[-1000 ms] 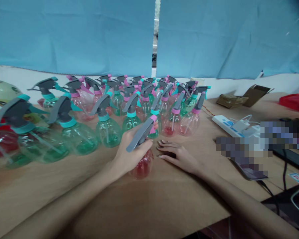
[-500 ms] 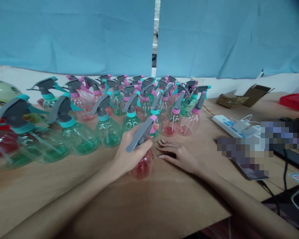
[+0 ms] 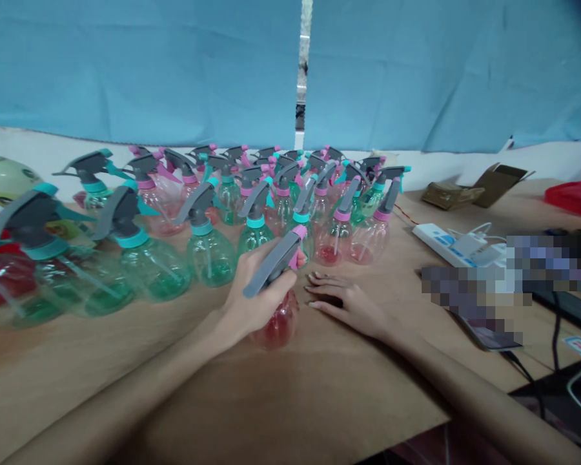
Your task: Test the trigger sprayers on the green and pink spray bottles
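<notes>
My left hand (image 3: 256, 284) is wrapped round the neck of a pink spray bottle (image 3: 277, 326), whose grey trigger head with a pink nozzle points forward and to the right. The bottle's lower part shows below the hand, at the table surface; its collar is covered by my fingers. Just right of the bottle, my right hand (image 3: 346, 300) lies palm down on the wooden table (image 3: 290, 400), fingers stretched out and holding nothing. Beyond my hands stands a green spray bottle (image 3: 210, 258) with a turquoise collar, and a pink-collared spray bottle (image 3: 332, 242).
Several more green and pink spray bottles crowd the back and left, including a green one (image 3: 155, 265). To the right are a white power strip (image 3: 438, 242) with chargers, a partly blurred phone (image 3: 484, 326) on a cable, an open cardboard box (image 3: 498, 184) and a red item (image 3: 574, 199).
The trigger head in my left hand has shifted very slightly down. My right hand and the standing bottles look the same.
</notes>
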The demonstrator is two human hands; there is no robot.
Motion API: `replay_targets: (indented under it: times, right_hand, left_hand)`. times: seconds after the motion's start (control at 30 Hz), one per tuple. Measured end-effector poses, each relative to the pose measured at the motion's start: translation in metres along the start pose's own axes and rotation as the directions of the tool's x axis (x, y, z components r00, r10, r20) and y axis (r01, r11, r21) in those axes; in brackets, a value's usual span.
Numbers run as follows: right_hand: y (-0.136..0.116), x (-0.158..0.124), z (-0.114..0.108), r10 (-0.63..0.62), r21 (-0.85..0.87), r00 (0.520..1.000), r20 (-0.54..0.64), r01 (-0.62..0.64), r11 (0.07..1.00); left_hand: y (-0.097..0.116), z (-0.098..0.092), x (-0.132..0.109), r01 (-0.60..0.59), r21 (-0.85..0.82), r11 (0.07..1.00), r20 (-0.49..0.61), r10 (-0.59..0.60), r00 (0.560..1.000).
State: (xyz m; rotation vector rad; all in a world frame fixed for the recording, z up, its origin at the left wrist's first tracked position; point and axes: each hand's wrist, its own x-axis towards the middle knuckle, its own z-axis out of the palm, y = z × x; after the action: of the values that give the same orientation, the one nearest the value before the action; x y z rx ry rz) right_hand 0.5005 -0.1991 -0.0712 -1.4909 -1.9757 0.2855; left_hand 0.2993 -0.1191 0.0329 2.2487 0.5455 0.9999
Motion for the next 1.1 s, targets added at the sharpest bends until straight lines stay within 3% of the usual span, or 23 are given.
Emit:
replay_targets:
  times: [0.33,0.5,0.8,1.1]
  right_hand:
    - [-0.0001,-0.0002,0.0003,-0.004,0.007,1.0,-0.011,0.004,1.0]
    - [-0.0002,-0.0001,0.0006,-0.006,0.0,1.0,-0.011,0.006,1.0]
    - [-0.0008,-0.0002,0.0001,-0.003,0.007,1.0,-0.006,0.003,1.0]
    - [-0.0003,0.0001,-0.0001,-0.01,-0.014,1.0,-0.002,0.01,1.0]
  left_hand:
    - [0.0023,-0.0009,0.0007,-0.001,-0.075,0.997,0.025,0.003,1.0]
    - [-0.0011,0.0016,-0.0004,-0.028,-0.005,1.0,-0.042,0.028,0.999]
    - [-0.0016,0.0036,-0.0027,0.079,-0.032,0.996,-0.032,-0.08,0.996]
    - [-0.0011,0.0032,-0.003,0.062,-0.027,0.998,-0.049,-0.063,0.997]
